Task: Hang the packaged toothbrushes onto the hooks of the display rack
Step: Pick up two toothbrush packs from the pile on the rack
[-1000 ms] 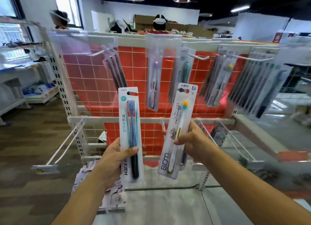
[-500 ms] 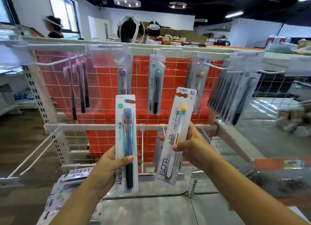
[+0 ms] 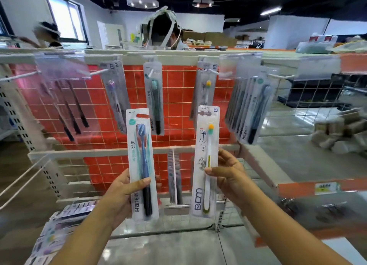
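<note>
The blue-bristled toothbrush pack [image 3: 142,163] stands upright in front of the display rack [image 3: 111,151], below the hanging teal-headed pack [image 3: 154,98]. Its card is white and its handle dark. Beside it to the right, the yellow-tipped toothbrush pack [image 3: 206,161] is also upright, with a white handle, below a matching pack [image 3: 205,90] on a rack hook [image 3: 213,72].

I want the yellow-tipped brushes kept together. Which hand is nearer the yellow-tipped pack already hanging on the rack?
Right. The right hand is almost straight below the hanging yellow-tipped pack; the left hand is lower and well off to its left.
</note>
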`<action>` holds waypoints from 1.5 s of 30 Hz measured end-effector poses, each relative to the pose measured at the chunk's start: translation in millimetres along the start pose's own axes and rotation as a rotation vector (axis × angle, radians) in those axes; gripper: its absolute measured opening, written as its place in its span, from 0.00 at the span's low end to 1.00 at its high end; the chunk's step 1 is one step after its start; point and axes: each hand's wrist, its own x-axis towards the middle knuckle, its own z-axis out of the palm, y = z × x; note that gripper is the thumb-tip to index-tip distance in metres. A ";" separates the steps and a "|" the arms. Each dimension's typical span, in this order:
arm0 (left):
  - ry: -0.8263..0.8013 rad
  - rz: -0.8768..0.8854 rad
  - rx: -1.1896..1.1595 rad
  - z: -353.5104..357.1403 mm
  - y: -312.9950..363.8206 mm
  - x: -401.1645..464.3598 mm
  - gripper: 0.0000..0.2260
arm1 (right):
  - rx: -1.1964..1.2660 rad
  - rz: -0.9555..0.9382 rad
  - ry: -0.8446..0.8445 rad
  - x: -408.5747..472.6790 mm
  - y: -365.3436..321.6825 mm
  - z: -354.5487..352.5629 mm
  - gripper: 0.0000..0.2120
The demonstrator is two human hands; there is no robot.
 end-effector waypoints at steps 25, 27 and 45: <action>0.017 0.091 0.096 113.1 -8.4 23.6 0.23 | -0.049 -0.267 0.086 5.8 -80.0 -15.2 0.25; 0.023 0.096 0.097 110.5 -7.8 24.0 0.23 | -0.073 -0.269 0.088 11.4 -78.9 -13.9 0.28; 0.060 0.070 0.154 93.6 -5.5 27.3 0.13 | -0.832 -0.343 0.216 79.7 -79.9 -16.0 0.33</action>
